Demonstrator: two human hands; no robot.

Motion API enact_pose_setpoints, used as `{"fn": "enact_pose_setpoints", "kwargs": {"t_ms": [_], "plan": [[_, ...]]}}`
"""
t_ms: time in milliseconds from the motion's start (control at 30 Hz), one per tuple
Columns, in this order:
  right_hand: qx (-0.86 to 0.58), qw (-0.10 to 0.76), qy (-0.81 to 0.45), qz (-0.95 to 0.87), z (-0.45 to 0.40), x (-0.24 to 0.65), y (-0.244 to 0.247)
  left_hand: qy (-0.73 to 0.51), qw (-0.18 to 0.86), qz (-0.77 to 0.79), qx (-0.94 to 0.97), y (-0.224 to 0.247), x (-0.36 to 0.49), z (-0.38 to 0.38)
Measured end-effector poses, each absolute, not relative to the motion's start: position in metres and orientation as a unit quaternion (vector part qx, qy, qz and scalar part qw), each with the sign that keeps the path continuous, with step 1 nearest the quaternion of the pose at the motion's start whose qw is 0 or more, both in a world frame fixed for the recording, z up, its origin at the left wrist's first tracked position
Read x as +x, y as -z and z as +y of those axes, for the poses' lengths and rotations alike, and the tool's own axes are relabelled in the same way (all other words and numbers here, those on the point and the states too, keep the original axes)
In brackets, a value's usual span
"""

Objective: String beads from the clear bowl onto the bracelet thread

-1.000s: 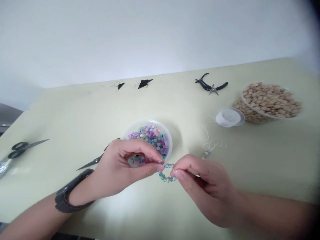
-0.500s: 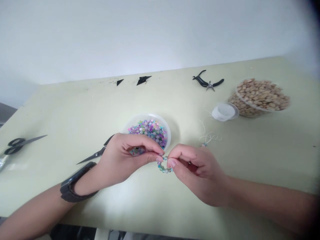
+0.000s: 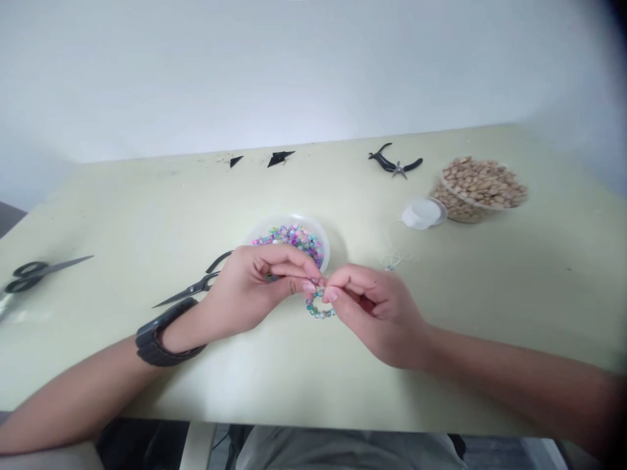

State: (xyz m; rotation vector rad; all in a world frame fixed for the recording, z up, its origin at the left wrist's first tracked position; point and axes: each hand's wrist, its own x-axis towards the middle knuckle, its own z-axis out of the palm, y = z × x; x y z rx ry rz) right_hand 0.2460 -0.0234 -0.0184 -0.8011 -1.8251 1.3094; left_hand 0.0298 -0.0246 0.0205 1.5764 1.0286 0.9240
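A loop of blue, green and clear beads, a beaded bracelet (image 3: 321, 314), hangs between my two hands above the table. My left hand (image 3: 267, 284) pinches a small purple bead (image 3: 314, 280) between thumb and fingers, at the upper left of the loop. Thumb and forefinger of my right hand (image 3: 377, 310) are closed on the bracelet's right side, where the cord itself is hard to see. Just behind my left hand stands a round white bowl (image 3: 327, 251) of mixed beads (image 3: 298, 238), partly covered by it. Thin white cord (image 3: 399, 256) trails on the table behind my right hand.
Scissors (image 3: 42, 273) lie at far left; a second pair (image 3: 189, 290) rests by my left wrist. Black pliers (image 3: 394, 162), a white cord spool (image 3: 422, 213) and a tub of brownish nuts or seeds (image 3: 482, 186) stand at back right. Black scraps (image 3: 280, 158) lie at the back.
Both hands and the bracelet sit slightly higher in the view, with the fingertips closer together. The camera view has shifted, showing more of the table's front edge and my lap.
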Motion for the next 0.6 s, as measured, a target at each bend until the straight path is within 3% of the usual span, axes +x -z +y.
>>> {"fn": "enact_pose_setpoints", "kwargs": {"t_ms": [300, 600], "plan": [[-0.355, 0.450, -0.442, -0.690, -0.017, 0.227, 0.013, -0.462, 0.416, 0.425, 0.658, 0.000, 0.025, -0.028], [-0.382, 0.513, -0.411, -0.649, -0.011, 0.227, 0.034, -0.435, 0.311, 0.439, 0.722, 0.006, 0.032, -0.028]]}}
